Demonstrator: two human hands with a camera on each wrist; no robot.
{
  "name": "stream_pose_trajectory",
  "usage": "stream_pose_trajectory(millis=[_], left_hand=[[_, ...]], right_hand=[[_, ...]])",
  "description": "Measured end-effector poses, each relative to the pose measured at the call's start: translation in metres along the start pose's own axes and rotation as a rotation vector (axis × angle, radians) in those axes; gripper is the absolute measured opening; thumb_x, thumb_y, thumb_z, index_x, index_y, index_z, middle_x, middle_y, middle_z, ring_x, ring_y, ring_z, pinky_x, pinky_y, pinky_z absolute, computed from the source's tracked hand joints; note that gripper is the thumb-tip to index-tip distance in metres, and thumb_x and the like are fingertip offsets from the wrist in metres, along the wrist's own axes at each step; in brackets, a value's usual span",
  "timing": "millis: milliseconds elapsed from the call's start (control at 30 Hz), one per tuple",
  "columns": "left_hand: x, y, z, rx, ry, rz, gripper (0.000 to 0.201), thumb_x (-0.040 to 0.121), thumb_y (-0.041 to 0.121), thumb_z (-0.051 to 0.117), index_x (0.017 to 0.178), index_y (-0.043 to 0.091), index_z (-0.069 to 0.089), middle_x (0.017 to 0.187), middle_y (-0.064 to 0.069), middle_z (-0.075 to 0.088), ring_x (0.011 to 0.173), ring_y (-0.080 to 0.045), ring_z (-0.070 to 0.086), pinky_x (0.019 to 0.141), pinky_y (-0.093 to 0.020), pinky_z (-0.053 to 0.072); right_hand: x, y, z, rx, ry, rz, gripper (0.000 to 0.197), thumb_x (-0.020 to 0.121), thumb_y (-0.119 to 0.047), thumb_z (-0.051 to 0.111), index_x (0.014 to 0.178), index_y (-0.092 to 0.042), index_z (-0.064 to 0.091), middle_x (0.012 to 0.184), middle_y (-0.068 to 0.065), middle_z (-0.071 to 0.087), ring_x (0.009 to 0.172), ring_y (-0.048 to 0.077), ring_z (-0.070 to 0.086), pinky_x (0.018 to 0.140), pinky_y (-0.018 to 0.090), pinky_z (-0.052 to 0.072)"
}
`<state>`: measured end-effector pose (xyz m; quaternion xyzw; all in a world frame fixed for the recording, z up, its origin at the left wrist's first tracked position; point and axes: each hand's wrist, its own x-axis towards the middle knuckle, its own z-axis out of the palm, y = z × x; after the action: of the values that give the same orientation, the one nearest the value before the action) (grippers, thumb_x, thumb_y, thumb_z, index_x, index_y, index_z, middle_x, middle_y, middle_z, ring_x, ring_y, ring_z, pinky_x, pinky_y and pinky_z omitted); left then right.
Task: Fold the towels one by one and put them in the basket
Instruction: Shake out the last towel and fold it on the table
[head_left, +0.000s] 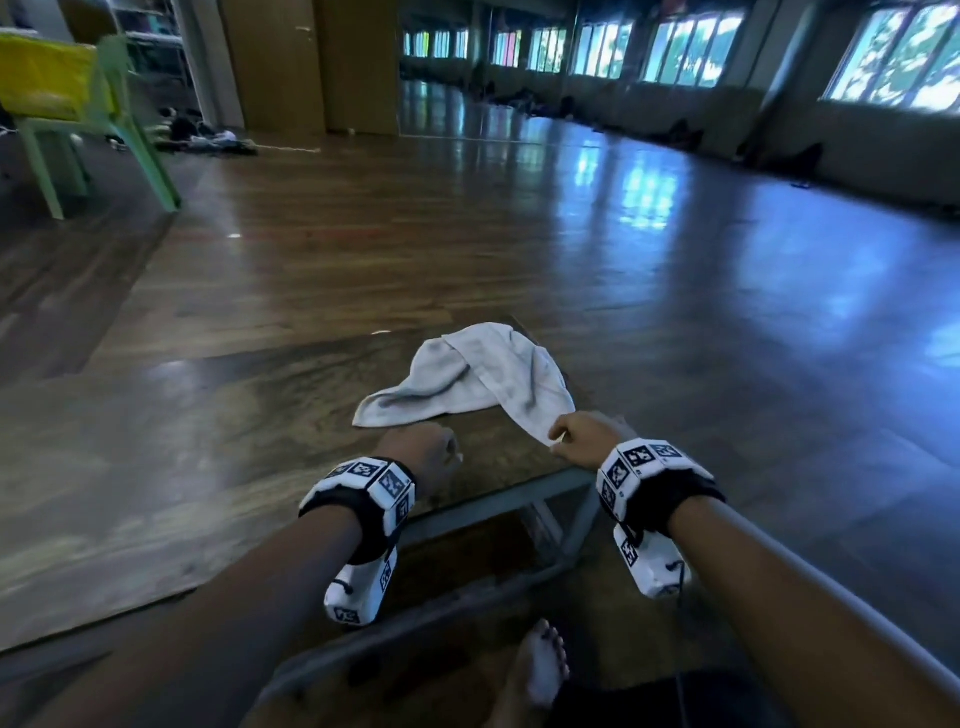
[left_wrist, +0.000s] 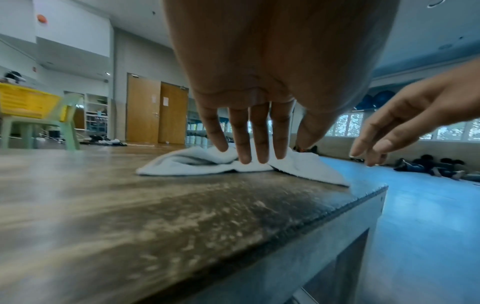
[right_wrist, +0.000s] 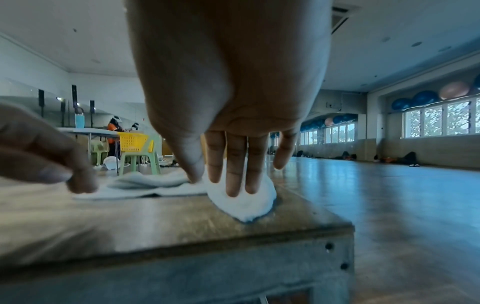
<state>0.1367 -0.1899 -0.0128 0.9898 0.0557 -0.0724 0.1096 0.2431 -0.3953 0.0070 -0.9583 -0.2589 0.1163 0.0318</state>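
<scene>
A crumpled white towel (head_left: 467, 379) (left_wrist: 194, 162) (right_wrist: 241, 205) lies near the right end of a wooden table (head_left: 234, 415). My left hand (head_left: 441, 447) (left_wrist: 262, 148) hangs over the table just before the towel's near edge, fingers straight and pointing down, holding nothing. My right hand (head_left: 576, 434) (right_wrist: 221, 181) is at the towel's near right corner with straight fingers over it; I cannot tell whether they touch it. The yellow basket (head_left: 47, 78) (right_wrist: 132, 142) sits on a green chair far off to the left.
The table's right edge (left_wrist: 369, 197) and front corner (right_wrist: 337, 226) lie close beside my right hand. The green chair (head_left: 150, 156) stands on the wooden floor beyond the table's left end. My bare foot (head_left: 540, 670) rests under the table's metal frame.
</scene>
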Motion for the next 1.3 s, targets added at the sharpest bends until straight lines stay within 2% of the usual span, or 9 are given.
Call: stream_pose_trajectory(millis=[167, 467, 533, 667, 867, 1000, 1100, 1233, 1300], left_hand=[[0.061, 0.030, 0.025, 0.000, 0.032, 0.115, 0.028, 0.093, 0.033, 0.045, 0.111, 0.016, 0.058, 0.119, -0.004, 0.057, 0.110, -0.025, 0.054, 0.094, -0.042, 0.043], [0.112, 0.059, 0.051, 0.004, 0.070, 0.213, 0.041, 0.089, 0.024, 0.049, 0.130, 0.025, 0.047, 0.137, 0.001, 0.049, 0.129, -0.021, 0.041, 0.107, -0.043, 0.026], [0.109, 0.061, 0.053, 0.012, 0.091, 0.220, 0.038, 0.088, 0.028, 0.050, 0.126, 0.030, 0.051, 0.132, 0.004, 0.053, 0.127, -0.020, 0.043, 0.105, -0.043, 0.025], [0.095, 0.062, 0.043, 0.034, 0.214, 0.208, 0.011, 0.087, 0.030, 0.050, 0.094, 0.028, 0.059, 0.103, 0.005, 0.062, 0.113, -0.019, 0.050, 0.103, -0.047, 0.019], [0.065, 0.031, -0.002, 0.146, 0.280, 0.151, 0.018, 0.082, 0.021, 0.052, 0.096, 0.030, 0.060, 0.110, 0.001, 0.059, 0.125, -0.016, 0.039, 0.101, -0.046, 0.003], [0.031, -0.011, -0.049, 0.183, 0.269, 0.089, 0.016, 0.077, 0.015, 0.052, 0.083, 0.029, 0.057, 0.099, 0.001, 0.058, 0.116, -0.020, 0.046, 0.105, -0.048, 0.026], [-0.008, -0.032, -0.096, 0.173, 0.322, 0.023, 0.021, 0.083, 0.011, 0.051, 0.087, 0.030, 0.060, 0.105, -0.001, 0.060, 0.113, -0.021, 0.049, 0.101, -0.044, 0.031], [-0.075, -0.043, -0.165, 0.317, 0.504, -0.087, 0.016, 0.092, 0.030, 0.048, 0.092, 0.029, 0.064, 0.101, 0.002, 0.063, 0.108, -0.019, 0.052, 0.095, -0.037, 0.015], [-0.108, -0.052, -0.201, 0.281, 0.558, -0.135, 0.021, 0.090, 0.044, 0.049, 0.087, 0.029, 0.064, 0.093, 0.005, 0.063, 0.102, -0.018, 0.056, 0.098, -0.040, 0.022]], right_hand=[[0.036, 0.019, 0.037, -0.168, -0.025, 0.005, 0.040, 0.093, -0.035, 0.043, 0.130, -0.020, 0.049, 0.134, 0.004, 0.051, 0.124, 0.025, 0.046, 0.105, 0.047, 0.028], [0.040, 0.033, 0.054, -0.227, 0.296, -0.160, 0.022, 0.089, -0.025, 0.049, 0.103, -0.017, 0.064, 0.104, 0.002, 0.064, 0.099, 0.022, 0.057, 0.088, 0.038, 0.031], [0.030, 0.034, 0.047, -0.155, 0.328, -0.194, 0.018, 0.087, -0.024, 0.050, 0.096, -0.017, 0.064, 0.098, 0.002, 0.066, 0.094, 0.022, 0.057, 0.085, 0.036, 0.029], [0.005, 0.037, 0.025, -0.037, 0.425, -0.234, 0.009, 0.082, -0.024, 0.053, 0.085, -0.020, 0.061, 0.087, -0.003, 0.065, 0.083, 0.016, 0.057, 0.076, 0.029, 0.021], [-0.038, 0.051, -0.034, 0.041, 0.522, -0.151, 0.006, 0.082, -0.024, 0.055, 0.078, -0.024, 0.051, 0.077, -0.007, 0.060, 0.069, 0.011, 0.046, 0.080, 0.029, 0.026], [-0.065, 0.059, -0.075, 0.136, 0.583, -0.071, 0.004, 0.081, -0.021, 0.056, 0.078, -0.019, 0.057, 0.065, -0.006, 0.059, 0.067, 0.022, 0.058, 0.077, 0.036, 0.046], [-0.083, 0.045, -0.107, 0.152, 0.644, -0.086, 0.008, 0.080, -0.018, 0.057, 0.073, -0.020, 0.053, 0.054, -0.010, 0.051, 0.060, 0.023, 0.055, 0.075, 0.038, 0.046], [-0.103, 0.004, -0.153, 0.188, 0.765, -0.167, 0.016, 0.080, -0.013, 0.059, 0.072, -0.020, 0.047, 0.061, -0.006, 0.050, 0.061, 0.018, 0.045, 0.078, 0.037, 0.038], [-0.110, -0.017, -0.179, 0.200, 0.784, -0.204, 0.014, 0.081, -0.015, 0.059, 0.074, -0.020, 0.048, 0.063, -0.007, 0.050, 0.062, 0.017, 0.044, 0.077, 0.035, 0.035]])
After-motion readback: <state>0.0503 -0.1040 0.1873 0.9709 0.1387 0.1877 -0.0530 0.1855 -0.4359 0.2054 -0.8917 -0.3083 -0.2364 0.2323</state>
